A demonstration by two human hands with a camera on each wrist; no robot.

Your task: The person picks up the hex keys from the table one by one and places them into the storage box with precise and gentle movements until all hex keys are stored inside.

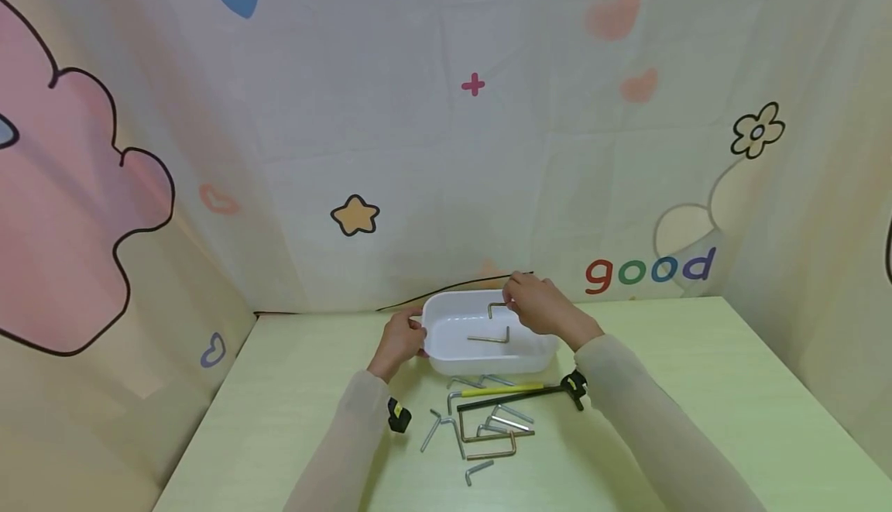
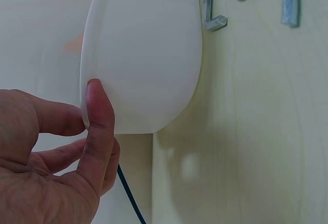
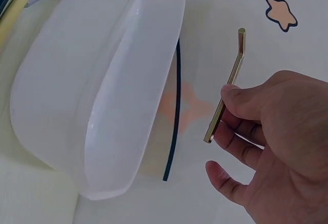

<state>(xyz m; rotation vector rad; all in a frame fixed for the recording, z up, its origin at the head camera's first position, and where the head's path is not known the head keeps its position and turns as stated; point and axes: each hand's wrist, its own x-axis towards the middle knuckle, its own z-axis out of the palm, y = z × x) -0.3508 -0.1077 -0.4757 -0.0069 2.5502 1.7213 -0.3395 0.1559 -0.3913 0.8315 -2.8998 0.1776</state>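
A white plastic container stands at the back of the table. My left hand pinches its left rim between thumb and fingers, seen closely in the left wrist view. Over the container's right side, my right hand holds a brass-coloured hex key between thumb and fingertips, its short bent end pointing away from the hand. Another hex key lies inside the container on its floor.
In front of the container lie several loose hex keys, among them a yellow-sleeved one, a long black one, a bronze one and a small silver one. A printed curtain hangs behind the table.
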